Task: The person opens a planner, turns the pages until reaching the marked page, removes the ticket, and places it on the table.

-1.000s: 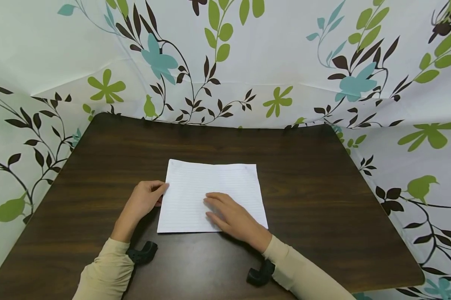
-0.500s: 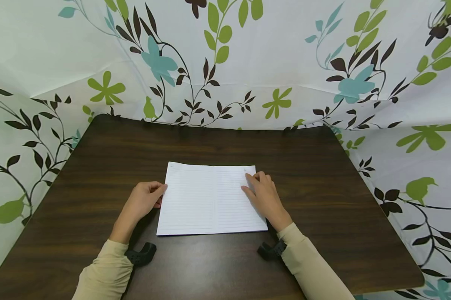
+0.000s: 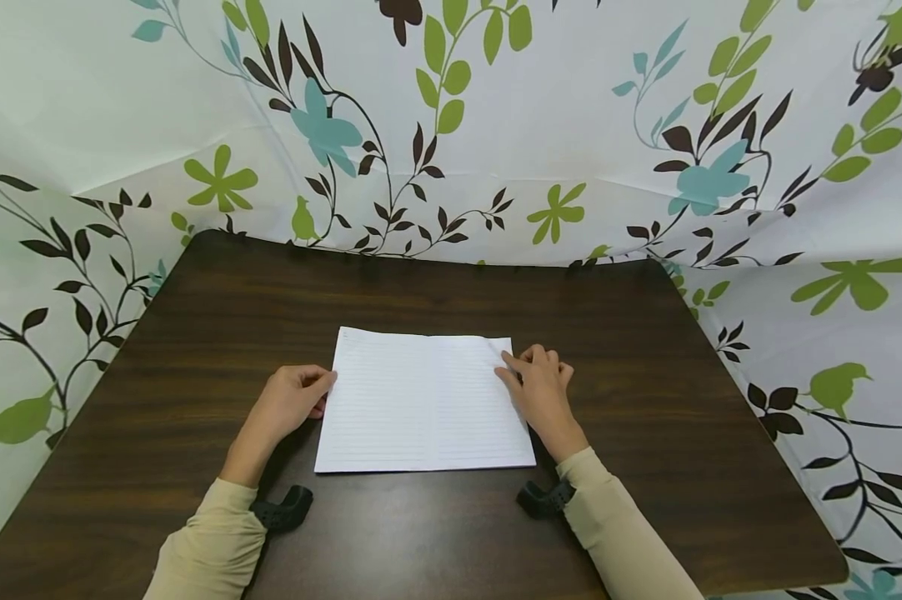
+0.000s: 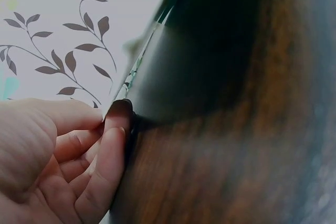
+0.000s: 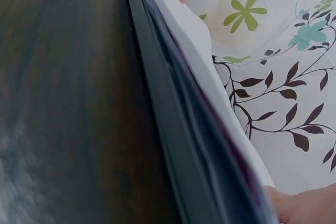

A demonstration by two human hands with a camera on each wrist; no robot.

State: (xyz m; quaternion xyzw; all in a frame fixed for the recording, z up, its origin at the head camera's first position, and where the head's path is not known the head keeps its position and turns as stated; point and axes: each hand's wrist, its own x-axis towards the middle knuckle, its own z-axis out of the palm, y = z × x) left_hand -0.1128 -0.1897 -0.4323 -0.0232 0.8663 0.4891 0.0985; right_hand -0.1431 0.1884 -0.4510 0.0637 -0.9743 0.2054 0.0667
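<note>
An open notebook (image 3: 391,408) with lined white pages lies on the dark wooden table. At its left edge, my left hand (image 3: 282,408) pinches the pages between thumb and fingers; the left wrist view shows this hand (image 4: 68,156) gripping the thin edge. My right hand (image 3: 541,396) is at the upper part of the right edge, with thumb and index finger at a page that ripples slightly near its corner. Seen from the right wrist, the notebook's page edges (image 5: 210,145) are fanned apart, and part of the right hand (image 5: 304,205) shows at lower right.
The brown wood-grain table (image 3: 646,433) spreads around the notebook on all sides. Behind and beside it hangs a white cloth (image 3: 496,100) printed with leaves, flowers and birds. Black bands (image 3: 282,510) sit on both wrists over tan sleeves.
My right hand has moved from the middle of the notebook to its upper right edge, then slightly further right. The right page's corner now ripples. My left hand has stayed at the left edge.
</note>
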